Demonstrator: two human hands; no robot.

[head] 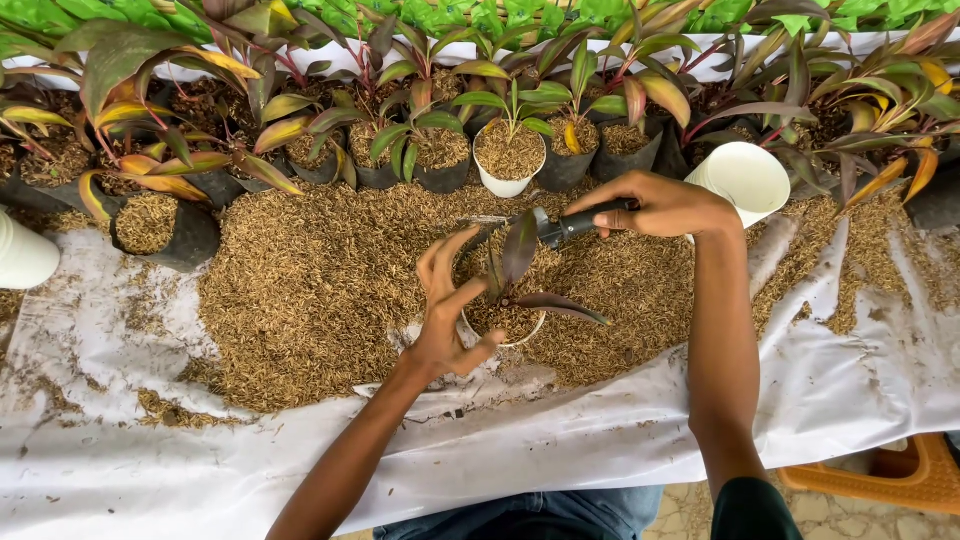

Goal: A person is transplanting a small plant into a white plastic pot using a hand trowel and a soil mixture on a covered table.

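Note:
My left hand cups the left side of a small white pot filled with brown husk, thumb on its near rim and fingers spread over the top. A seedling with dark purple leaves stands in this pot. My right hand grips the black handle of a small trowel, whose blade reaches left over the pot's far edge, partly behind the leaf. Both hands work above a wide heap of rice husk.
A white sheet covers the table under the husk. Potted red-green plants in black bags and one white pot line the back. An empty white pot lies beside my right wrist, another white pot sits at far left. An orange stool stands lower right.

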